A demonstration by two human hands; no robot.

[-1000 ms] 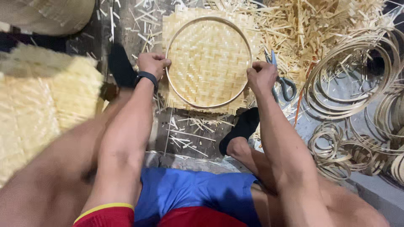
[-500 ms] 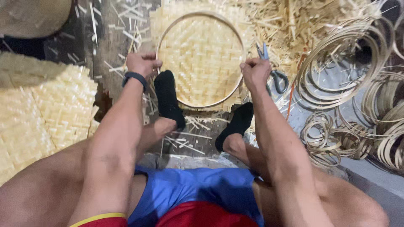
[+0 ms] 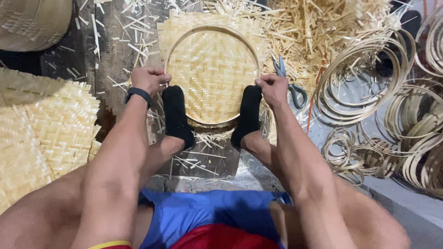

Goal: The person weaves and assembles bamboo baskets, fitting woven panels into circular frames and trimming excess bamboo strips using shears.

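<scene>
We look down from a head camera at a person seated on the floor, legs drawn up, working a pale square woven bamboo mat with a thin round bamboo hoop lying on top of it. The mat rests on the dark floor straight ahead of us, between the two hands.

The left hand, a dark band at its wrist, is closed in a pinch on the hoop's left edge. The right hand is closed the same way on the hoop's right edge. Both feet, in black socks, press on the near rim of the hoop, so it seems pinned flat against the mat while the hands grip the sides.

The mat shows a tight herringbone weave, light straw in colour, with loose strip ends sticking out beyond the hoop on every side.

Just right of the right hand lie blue-handled scissors. Beyond them sits a heap of bamboo offcuts. Coils of bent bamboo rings crowd the right side. More woven mats are stacked at the left, and a rounded woven basket sits at top left.
</scene>
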